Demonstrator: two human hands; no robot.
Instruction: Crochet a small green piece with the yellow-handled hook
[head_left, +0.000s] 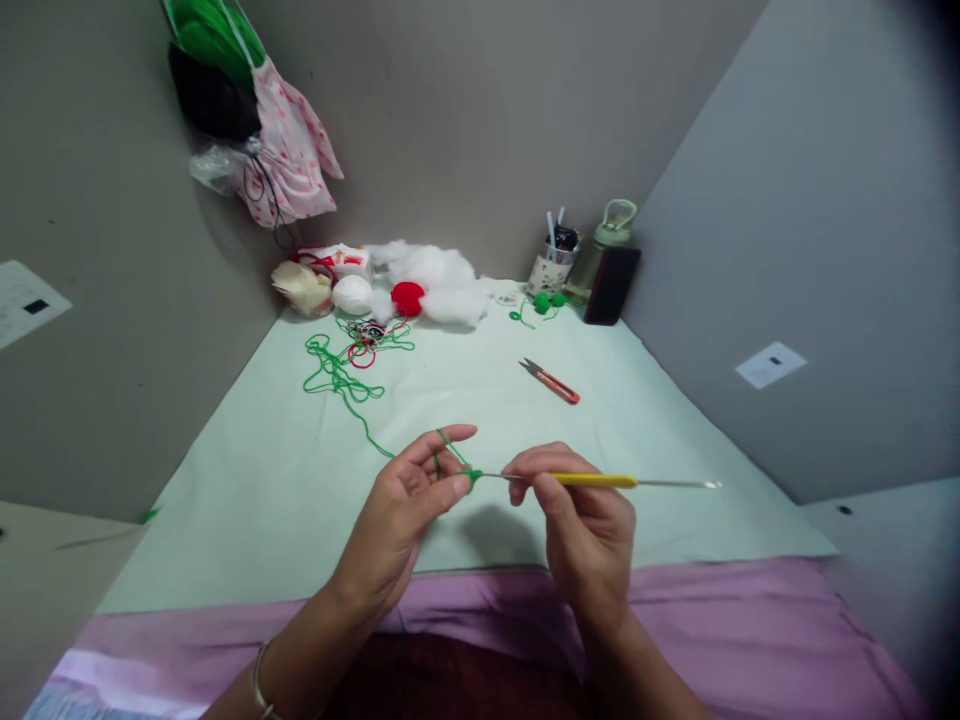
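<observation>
My left hand (409,500) pinches a small piece of green crochet work (472,477) between thumb and fingers. Green yarn (366,430) runs from a loose tangle on the table to this hand and loops over its raised index finger. In my right hand (585,515) is a crochet hook (596,480) with a yellow handle, gripped much like a pen. Its thin metal shaft reaches left to the green piece, where the tip is hidden in the stitches. The hook's other metal end sticks out to the right.
Thread snips (551,382) lie beyond my right hand. Along the back stand white stuffing (439,280), a red yarn ball (408,299), a white ball (352,295), a pen cup (553,268), a green bottle (615,225) and a phone (613,287). Bags (292,150) hang at upper left.
</observation>
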